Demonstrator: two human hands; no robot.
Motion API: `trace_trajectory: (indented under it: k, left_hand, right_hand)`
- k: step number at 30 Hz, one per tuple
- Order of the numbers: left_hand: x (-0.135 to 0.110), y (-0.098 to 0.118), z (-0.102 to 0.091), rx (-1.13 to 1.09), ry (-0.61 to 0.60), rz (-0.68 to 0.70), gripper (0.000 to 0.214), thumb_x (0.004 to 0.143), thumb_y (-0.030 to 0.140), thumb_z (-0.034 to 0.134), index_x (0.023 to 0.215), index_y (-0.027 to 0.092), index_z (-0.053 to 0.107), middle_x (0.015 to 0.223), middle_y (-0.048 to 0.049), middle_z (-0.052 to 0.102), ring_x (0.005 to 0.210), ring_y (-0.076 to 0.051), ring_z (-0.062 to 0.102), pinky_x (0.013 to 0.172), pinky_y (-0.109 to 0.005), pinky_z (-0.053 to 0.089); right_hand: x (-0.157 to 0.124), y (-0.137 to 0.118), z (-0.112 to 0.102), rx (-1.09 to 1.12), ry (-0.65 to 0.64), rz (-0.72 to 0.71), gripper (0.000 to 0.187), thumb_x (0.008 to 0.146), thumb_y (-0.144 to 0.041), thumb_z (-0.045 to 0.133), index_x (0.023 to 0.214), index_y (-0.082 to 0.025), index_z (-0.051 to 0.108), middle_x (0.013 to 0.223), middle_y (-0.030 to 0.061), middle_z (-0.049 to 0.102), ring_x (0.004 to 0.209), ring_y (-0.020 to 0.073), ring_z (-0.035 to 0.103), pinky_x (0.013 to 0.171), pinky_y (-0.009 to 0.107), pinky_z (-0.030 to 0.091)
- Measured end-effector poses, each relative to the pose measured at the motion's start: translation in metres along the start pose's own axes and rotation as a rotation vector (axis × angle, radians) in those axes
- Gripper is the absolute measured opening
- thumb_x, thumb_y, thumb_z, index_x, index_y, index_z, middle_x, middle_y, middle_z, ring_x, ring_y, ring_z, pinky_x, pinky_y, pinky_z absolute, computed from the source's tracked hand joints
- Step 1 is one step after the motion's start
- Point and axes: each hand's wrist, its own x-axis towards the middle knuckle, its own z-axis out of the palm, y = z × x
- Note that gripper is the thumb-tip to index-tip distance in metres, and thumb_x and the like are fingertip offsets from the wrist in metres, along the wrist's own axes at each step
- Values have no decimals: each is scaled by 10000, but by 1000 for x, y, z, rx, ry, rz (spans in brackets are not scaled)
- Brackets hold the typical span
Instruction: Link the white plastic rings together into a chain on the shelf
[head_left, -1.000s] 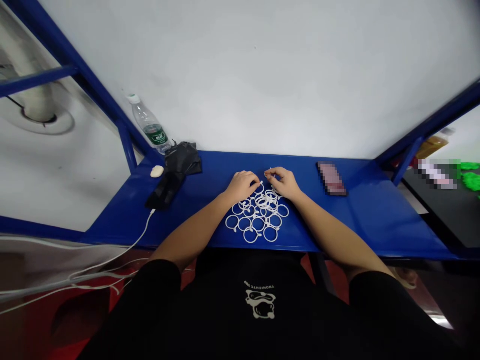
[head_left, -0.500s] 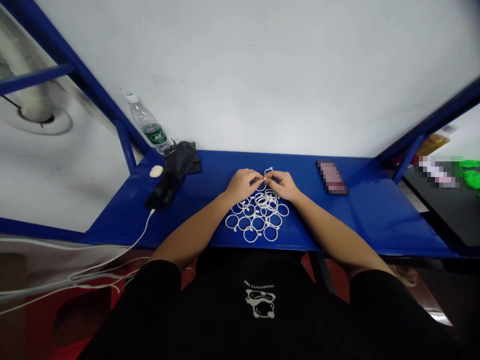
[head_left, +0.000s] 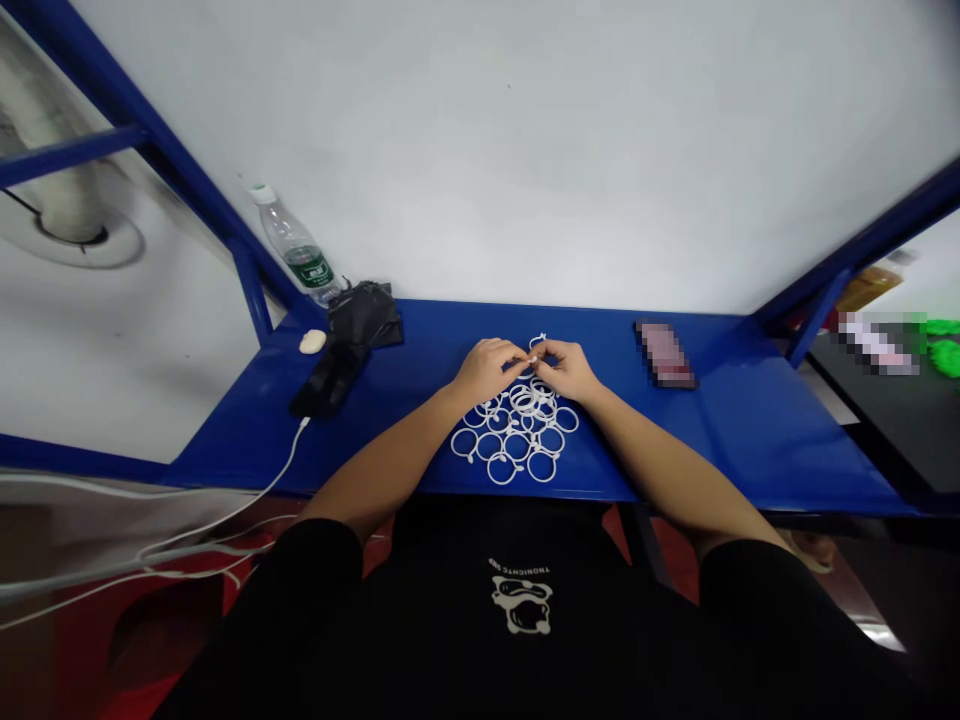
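Over the far side of a pile of thin white rings (head_left: 534,402), each with a small tab, my two hands meet fingertip to fingertip. My left hand (head_left: 486,372) is closed, thumb and forefinger pinching a white ring (head_left: 533,361). My right hand (head_left: 568,372) pinches the same ring from the other side. Fingers cover much of this ring; a white bit shows between the fingertips and part of its hoop just below. Another white ring (head_left: 538,341) lies just behind the right fingers, partly hidden. Several rings overlap in the middle of the pile, while others lie flat nearer my body.
The blue table (head_left: 720,430) backs onto a white wall. At left are a water bottle (head_left: 306,262), a black plastic bag (head_left: 365,315), a black device (head_left: 330,380) with a white cable (head_left: 289,465), and a pale rounded object (head_left: 312,342). A phone (head_left: 664,354) lies at right.
The fingertips and the pinched ring have shifted slightly, with the white bit now a little farther right and lower. The pile stays as it was.
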Motion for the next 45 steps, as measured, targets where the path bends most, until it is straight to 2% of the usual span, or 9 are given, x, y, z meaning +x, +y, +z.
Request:
trace_trajectory:
  k: [9, 14, 19, 22, 25, 30, 33, 40, 45]
  left_hand:
    - [2, 5, -2, 10, -39, -63, 111, 970, 294, 787, 1044, 221, 748, 942, -27, 779, 902, -205, 699, 912, -383, 496]
    - [6, -1, -19, 54, 12, -271, 269, 1000, 337, 739, 1228, 196, 721, 1102, -76, 767, 1028, -233, 688, 946, -374, 514]
    - [9, -17, -39, 146, -189, -546, 341, 996, 414, 717, 1249, 187, 727, 1148, -99, 755, 1044, -261, 699, 926, -369, 519]
    - [10, -23, -49, 188, -352, -647, 421, 986, 527, 689, 1241, 195, 741, 1195, -124, 743, 1083, -294, 703, 924, -379, 515]
    - [9, -26, -56, 192, -446, -703, 492, 931, 596, 718, 1245, 218, 743, 1232, -125, 734, 1108, -305, 703, 908, -372, 516]
    - [8, -22, -57, 201, -520, -663, 182, 878, 394, 785, 979, 246, 755, 1020, -60, 780, 1000, -261, 721, 827, -331, 507]
    - [8, -15, -50, 234, -472, -656, 70, 926, 313, 705, 950, 248, 718, 981, -54, 782, 973, -258, 724, 831, -337, 505]
    - [8, -8, -30, -1, -261, -655, 292, 922, 222, 663, 1213, 233, 668, 923, -39, 782, 868, -232, 718, 770, -332, 499]
    - [6, -9, -18, -212, -208, -567, 199, 912, 199, 652, 1086, 204, 747, 886, -36, 779, 782, -198, 703, 708, -305, 493]
  right_hand:
    - [0, 8, -2, -66, 68, -21, 179, 806, -171, 582, 818, -204, 757, 764, 11, 777, 670, 173, 702, 672, 285, 533]
    - [1, 14, -6, -183, 212, -56, 253, 927, -218, 603, 1077, -243, 805, 1068, 58, 834, 984, 242, 781, 926, 395, 612]
    - [4, 30, -8, -263, 122, -44, 419, 892, -160, 628, 1279, -252, 762, 1305, 85, 785, 1234, 294, 727, 1086, 508, 576]
    - [5, 34, -7, -280, 45, -56, 465, 815, -74, 610, 1209, -253, 781, 1309, 75, 783, 1240, 301, 716, 1100, 541, 560]
    - [6, 32, -6, -291, 72, -75, 402, 822, -72, 595, 1121, -255, 791, 1236, 66, 806, 1171, 291, 731, 1071, 534, 566]
    - [5, 28, -5, -285, 85, -91, 291, 870, -128, 604, 1058, -250, 790, 1097, 64, 824, 1049, 276, 742, 979, 485, 596]
    - [4, 25, -5, -285, 79, -128, 245, 926, -174, 605, 1075, -251, 784, 1063, 63, 822, 1008, 262, 744, 945, 464, 604]
    - [2, 0, -4, -239, -7, -349, 261, 1001, -318, 677, 1250, -269, 736, 1207, 81, 795, 1123, 258, 745, 1010, 481, 609]
    - [-1, -18, 2, -236, -137, -441, 267, 1044, -274, 612, 1271, -297, 750, 1314, 74, 761, 1194, 239, 736, 1003, 452, 646]
